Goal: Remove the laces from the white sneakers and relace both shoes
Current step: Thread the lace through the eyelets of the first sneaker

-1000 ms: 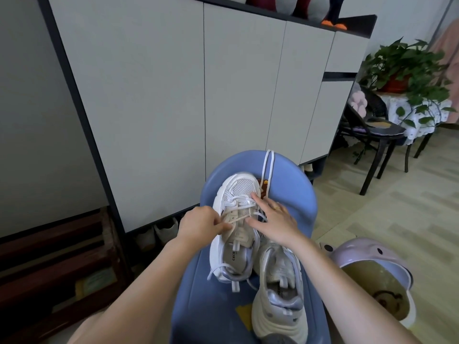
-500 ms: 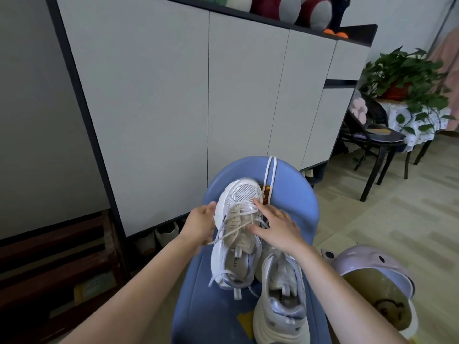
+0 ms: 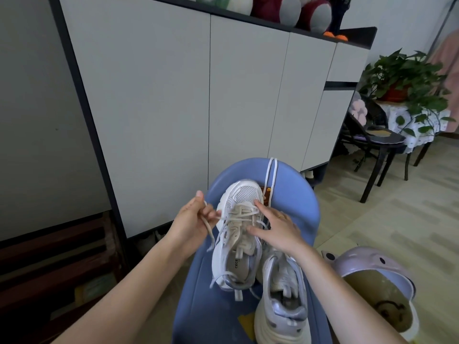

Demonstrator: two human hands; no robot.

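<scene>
Two white sneakers on a blue chair seat (image 3: 293,194). The laced sneaker (image 3: 239,234) lies toe away from the person; the second sneaker (image 3: 280,301) sits just beside it, nearer and to the right, overlapping its heel. Left hand (image 3: 190,220) pinches a lace end (image 3: 211,235) pulled out sideways from the eyelets. Right hand (image 3: 278,230) rests flat on the laced sneaker, fingers straight, pressing. A loose lace (image 3: 269,177) drapes over the chair's far edge.

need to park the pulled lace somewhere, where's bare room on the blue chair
Bare seat lies left of the near sneaker and below the far sneaker. The chair back is crowded by a draped lace; the right hand covers the seat's right side.
</scene>
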